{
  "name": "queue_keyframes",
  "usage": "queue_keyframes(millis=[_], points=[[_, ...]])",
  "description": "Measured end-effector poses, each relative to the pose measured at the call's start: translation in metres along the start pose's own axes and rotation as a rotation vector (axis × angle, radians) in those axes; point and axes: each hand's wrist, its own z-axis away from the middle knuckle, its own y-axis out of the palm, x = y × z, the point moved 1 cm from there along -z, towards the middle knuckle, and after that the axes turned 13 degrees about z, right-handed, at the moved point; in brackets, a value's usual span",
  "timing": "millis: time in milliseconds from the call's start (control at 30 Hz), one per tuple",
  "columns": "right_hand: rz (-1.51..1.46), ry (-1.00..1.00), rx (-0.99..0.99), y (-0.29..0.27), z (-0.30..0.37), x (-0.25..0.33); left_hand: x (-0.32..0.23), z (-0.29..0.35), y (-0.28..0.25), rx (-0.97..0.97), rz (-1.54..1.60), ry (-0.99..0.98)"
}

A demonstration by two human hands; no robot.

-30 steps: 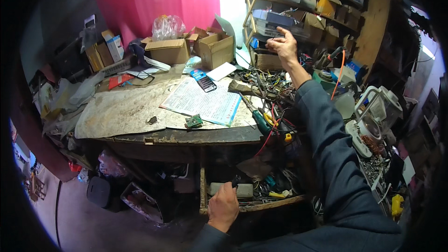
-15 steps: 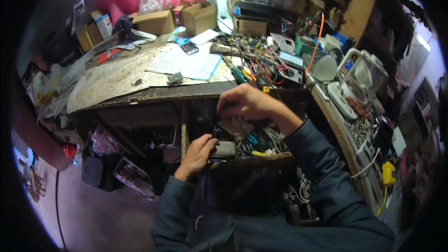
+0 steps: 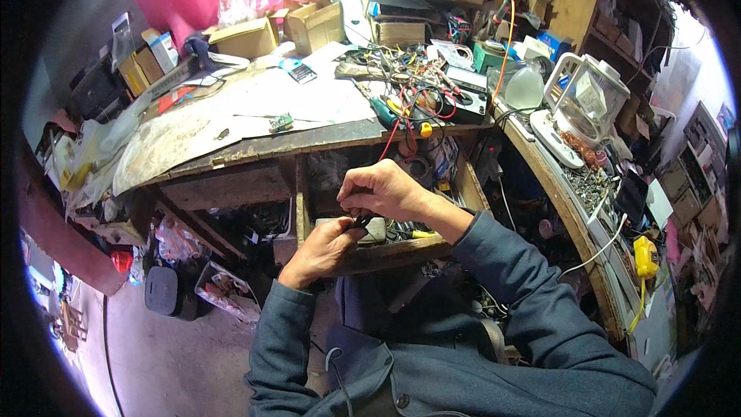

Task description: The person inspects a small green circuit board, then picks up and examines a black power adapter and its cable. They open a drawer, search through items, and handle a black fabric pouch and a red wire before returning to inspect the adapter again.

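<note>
Left hand (image 3: pixel 320 251) clamped on dark piece (image 3: pixel 360 221), by the open drawer (image 3: pixel 394 255). Right hand (image 3: pixel 390 191), fingers together, just above; cannot tell whether they grip anything. Step: apparently fine handwork on piece. Next move likely calls for steady left hold.

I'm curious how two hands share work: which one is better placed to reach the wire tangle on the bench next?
Probably the right hand: it is nearer the wire tangle, while the left hand sits lower and grips a small dark object. Whether the right holds anything is unclear.
</note>
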Motion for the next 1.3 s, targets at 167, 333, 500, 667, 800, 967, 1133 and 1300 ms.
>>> queue_keyframes(millis=[167,333,500,667,800,967,1133,1300], points=[[0.136,-0.086,-0.054,0.007,0.003,0.014,0.008,0.009,0.002,-0.047,-0.045,0.094],[0.014,-0.022,-0.003,0.008,0.005,-0.003,-0.009,0.02,0.01,-0.069,-0.314,0.133],[-0.353,0.187,0.106,0.008,0.018,-0.016,-0.05,0.041,0.019,-0.225,0.036,0.098],[0.182,-0.155,-0.243,0.04,0.034,0.005,-0.027,0.033,0.012,-0.527,0.106,0.162],[0.521,-0.264,-0.243,0.04,0.037,0.021,-0.017,0.032,0.013,-0.562,-0.31,0.227],[0.599,-0.384,-0.081,0.019,0.027,0.029,-0.028,0.037,0.007,-0.189,-0.416,0.115],[0.297,-0.242,0.241,0.011,0.011,0.025,-0.023,0.041,0.007,0.119,-0.315,0.242],[-0.563,0.044,0.306,0.027,0.018,-0.014,-0.05,0.056,0.018,-0.117,0.063,0.207]])
